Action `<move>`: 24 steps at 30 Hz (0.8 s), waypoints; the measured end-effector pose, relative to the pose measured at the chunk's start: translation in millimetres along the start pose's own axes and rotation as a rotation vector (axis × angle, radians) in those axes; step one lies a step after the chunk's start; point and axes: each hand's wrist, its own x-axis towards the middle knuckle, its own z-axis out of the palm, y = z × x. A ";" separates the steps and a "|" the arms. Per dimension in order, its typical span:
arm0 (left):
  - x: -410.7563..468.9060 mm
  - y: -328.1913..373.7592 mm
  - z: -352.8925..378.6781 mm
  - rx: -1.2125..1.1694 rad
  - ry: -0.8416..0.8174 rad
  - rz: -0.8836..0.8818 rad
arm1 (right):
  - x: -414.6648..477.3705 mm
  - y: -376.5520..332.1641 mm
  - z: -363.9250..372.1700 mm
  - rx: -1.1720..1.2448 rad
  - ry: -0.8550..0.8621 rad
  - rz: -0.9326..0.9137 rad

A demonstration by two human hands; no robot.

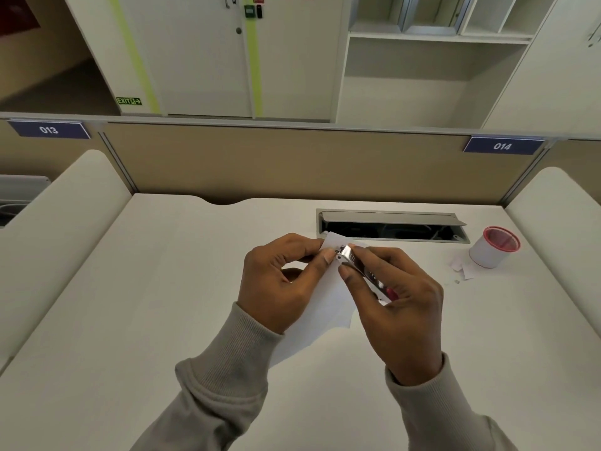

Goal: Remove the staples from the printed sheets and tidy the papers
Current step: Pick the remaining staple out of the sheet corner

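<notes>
Stood next to the desk for this one. The sheets [322,307] were over the middle of the surface [162,288], with their top corner pointed at the back edge, just in front of the open cable slot [390,229]. The left hand [279,281] had its fingers [302,244] pinching that corner. The right hand [396,304] had its fingers [349,278] curled around a silver metal tool [349,255], nose pushed right into the same corner. I couldn't see the staple itself, since the tool and fingertips covered it.

Stuff I reckoned could go sideways:

- Thin paper and a tiny pinch. If the tool levered up hard, the corner would probably tear off instead of the staple letting go. There were already white scraps [461,266] beside the red-rimmed cup [491,252] near the right back corner, so yeah.
- The left fingertips sat touching the tool's nose. One slip and somebody gets jabbed.
- A freed staple could flick straight into that cable slot, since it was so close behind. Good luck fishing it out.
- The cup looked like the spot for bits, but it was well apart from the hands, so dropping the staple on the way seemed likely.
</notes>
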 end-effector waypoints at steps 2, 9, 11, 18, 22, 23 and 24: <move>-1.1 -0.6 -0.8 -0.004 -0.007 0.015 | 0.0 -0.4 -1.1 0.094 -0.025 0.073; -7.2 0.3 2.1 -0.038 0.039 0.045 | -0.6 -4.2 3.2 0.224 -0.006 0.159; -7.9 2.1 3.1 -0.039 0.045 0.021 | -1.9 -4.5 4.2 0.224 0.033 0.162; -6.0 11.2 -1.1 -0.130 -0.033 -0.117 | 6.7 -0.4 -6.6 0.074 0.021 0.061; -1.5 12.8 -5.4 -0.148 -0.078 -0.129 | 17.8 4.1 -14.3 0.149 -0.182 0.151; 0.0 12.6 -6.3 -0.135 -0.083 -0.131 | 19.3 5.4 -14.9 0.161 -0.200 0.174; 1.6 12.5 -6.9 -0.118 -0.087 -0.133 | 20.1 6.2 -15.1 0.166 -0.200 0.181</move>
